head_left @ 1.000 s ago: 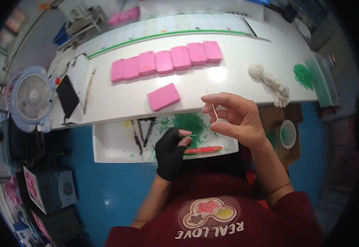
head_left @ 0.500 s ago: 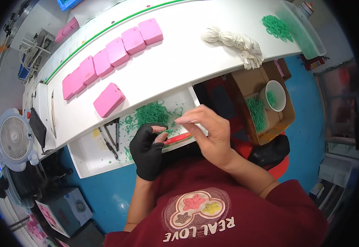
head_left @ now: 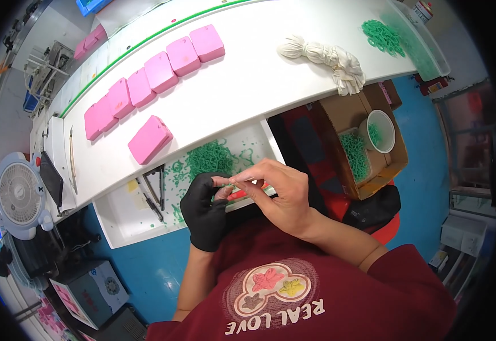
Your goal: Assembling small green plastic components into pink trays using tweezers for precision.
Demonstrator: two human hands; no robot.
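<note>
At the far left is a bluish-white fan [head_left: 20, 194], followed by seven pink blocks [head_left: 160, 72] in a row on the white worktop [head_left: 248, 74] and a single pink block [head_left: 150, 140] nearer its edge. Inside the open drawer [head_left: 114, 219], dark slender tools [head_left: 153, 196] lie left of a heap of green loops [head_left: 209, 158], before which the black-gloved left hand [head_left: 204, 209] and bare right hand [head_left: 282, 196] are fingertip to fingertip, digits bent in a pinch; whether either grasps anything cannot be told. Farther right are an off-white cloth bundle [head_left: 325, 58] and a cardboard box [head_left: 339, 139] with a white cup [head_left: 383, 143].
</note>
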